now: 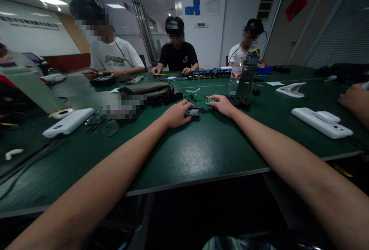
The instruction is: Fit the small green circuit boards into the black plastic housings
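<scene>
The two hands are well apart from each other, near the middle of the table. The left hand (178, 114) closes its thumb and fingers on the left end of a small grey-faced case (193, 111), whose long axis runs left to right, its free end pointing right. The right hand (221, 105) pinches a small green circuit board (209, 100) at its right end; the board's free end points left, and its long axis seems to lie roughly left to right, though the fingers hide part of it. A flat black piece (203, 110) lies between the hands, just right of the case.

Just beyond lie loose green boards (196, 97). Farther left, a grey-green bag (147, 90) rests on the table; a clear bottle (234, 79) and a dark bottle (248, 79) stand upright beyond the right hand, blocking part of the view to the far side. White devices (69, 122) lie at left and right.

The green tabletop (190, 154) shines dully near its front edge. Three people sit along the far side, before a pale wall (206, 37) and glass panels; another person's hand (356, 102) shows at far right.
</scene>
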Tool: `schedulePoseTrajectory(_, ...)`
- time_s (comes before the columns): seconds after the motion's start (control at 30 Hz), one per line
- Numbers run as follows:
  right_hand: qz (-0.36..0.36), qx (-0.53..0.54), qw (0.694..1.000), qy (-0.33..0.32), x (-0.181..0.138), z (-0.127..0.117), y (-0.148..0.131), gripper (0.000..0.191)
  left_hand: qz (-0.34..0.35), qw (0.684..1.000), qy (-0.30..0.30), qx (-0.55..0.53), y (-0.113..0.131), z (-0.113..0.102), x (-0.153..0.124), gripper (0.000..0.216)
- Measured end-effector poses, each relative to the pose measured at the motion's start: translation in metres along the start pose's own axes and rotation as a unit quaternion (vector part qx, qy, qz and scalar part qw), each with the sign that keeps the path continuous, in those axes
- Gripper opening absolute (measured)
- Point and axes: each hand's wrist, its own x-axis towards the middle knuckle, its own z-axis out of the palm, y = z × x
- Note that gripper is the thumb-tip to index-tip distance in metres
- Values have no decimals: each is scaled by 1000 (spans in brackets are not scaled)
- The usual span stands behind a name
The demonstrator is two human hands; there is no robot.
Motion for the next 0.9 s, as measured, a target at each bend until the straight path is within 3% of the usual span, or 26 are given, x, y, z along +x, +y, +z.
schedulePoseTrajectory(0.9,0,-13,1000,19,3,1,2,28,-1,1000,-4,-2,0,0,0,44)
